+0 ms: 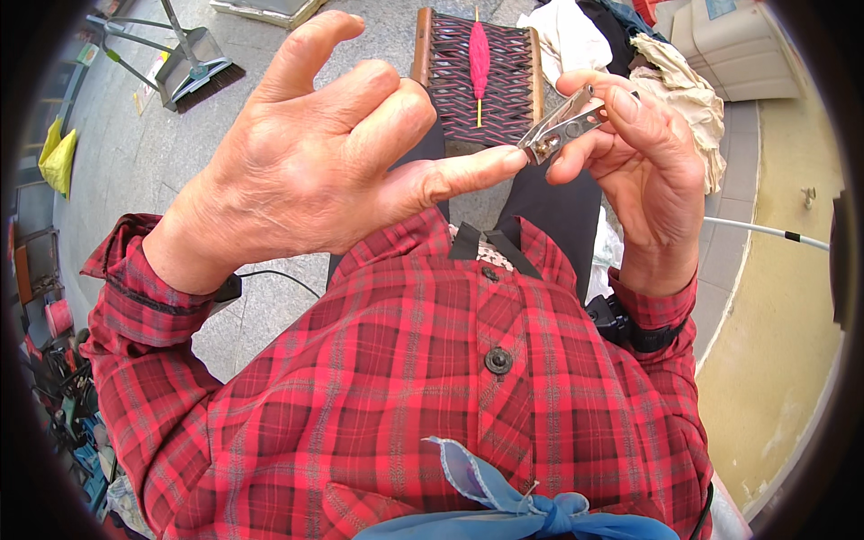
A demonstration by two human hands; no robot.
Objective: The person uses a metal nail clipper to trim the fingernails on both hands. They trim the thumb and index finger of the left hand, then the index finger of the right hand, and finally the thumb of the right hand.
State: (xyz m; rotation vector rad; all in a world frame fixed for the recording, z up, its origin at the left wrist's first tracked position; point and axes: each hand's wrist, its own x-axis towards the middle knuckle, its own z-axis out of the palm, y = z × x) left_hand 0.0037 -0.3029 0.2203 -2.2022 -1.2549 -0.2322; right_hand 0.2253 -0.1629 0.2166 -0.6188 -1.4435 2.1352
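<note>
My right hand (651,145) pinches a metal nail clipper (570,128) between the thumb and fingers, its lever swung at an angle to the body. The clipper's jaw end meets the tip of the thumb of my left hand (297,158). That thumb reaches straight out to the right, while the other left fingers are bent and hold nothing. Beyond the hands stands a low stool (535,57) with wooden rails and a woven seat of dark and pink cord. On the seat lies a bundle of pink yarn (478,57) wound on a thin yellow stick.
A broom (209,74) and a long-handled dustpan (199,44) are on the grey floor at upper left. White cloth (574,40) and cream cloth (682,101) lie heaped beside a beige box (736,54). A yellowish wall (796,270) runs along the right.
</note>
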